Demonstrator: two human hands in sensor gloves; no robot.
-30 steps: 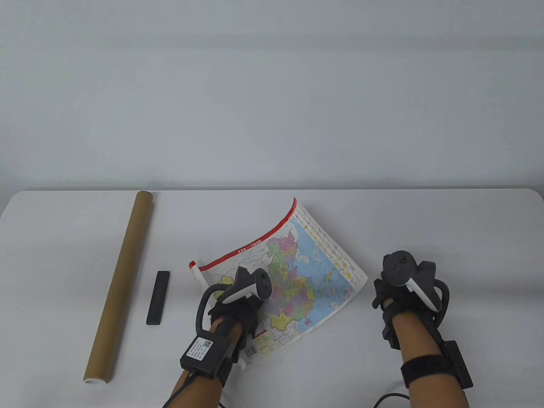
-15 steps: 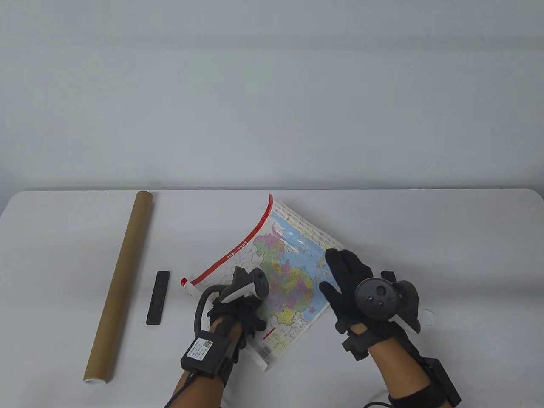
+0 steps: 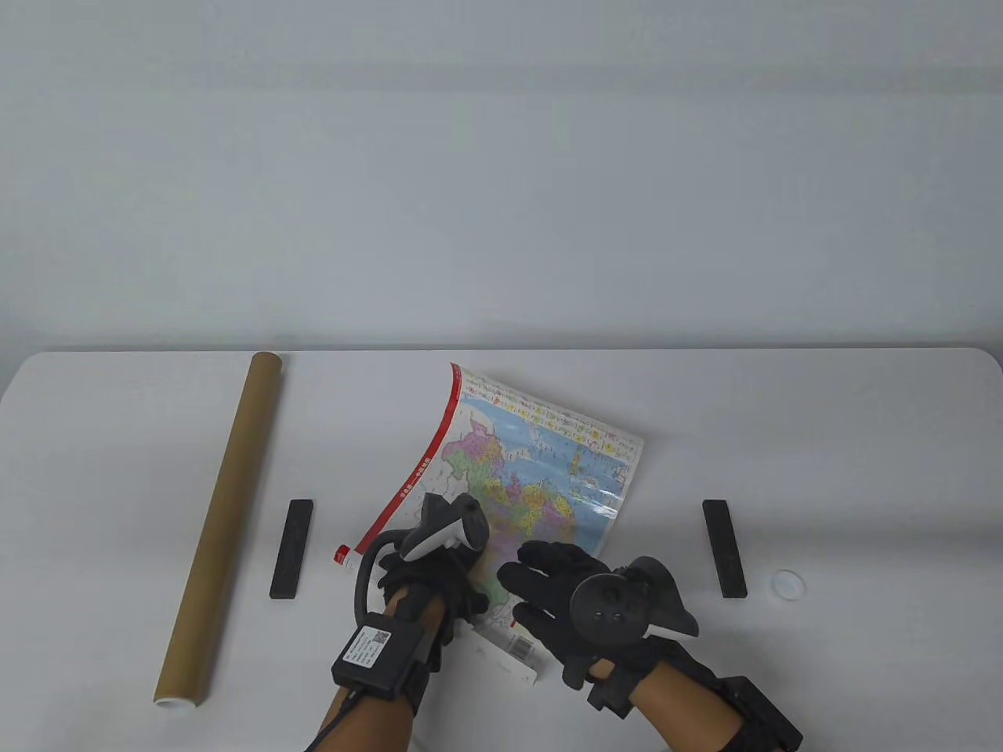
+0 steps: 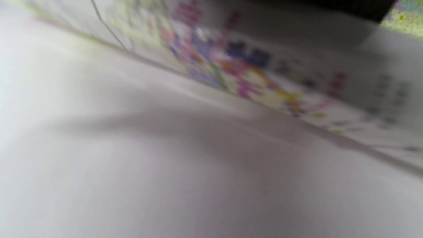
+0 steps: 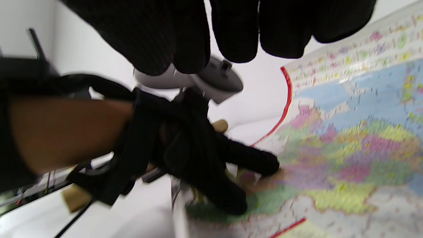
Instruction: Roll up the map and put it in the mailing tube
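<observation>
Nearest the table's front edge, the left hand (image 3: 427, 568) pins the map's (image 3: 533, 462) near corner, fingers pressing the sheet, while the right hand (image 3: 564, 599) hovers spread and holds nothing. Rolling seems barely begun; next, both hands likely must curl that edge evenly. Farther left lies the mailing tube (image 3: 223, 517).

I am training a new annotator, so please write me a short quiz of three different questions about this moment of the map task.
1. True or false: the map is already inside the mailing tube.
2. Which hand presses on the map's near left part? A. left hand B. right hand
3. How many black bars lie on the table?

Key: 1 false, the map lies mostly flat and the tube lies apart at the left. 2 A. 3 two, left bar and right bar.
</observation>
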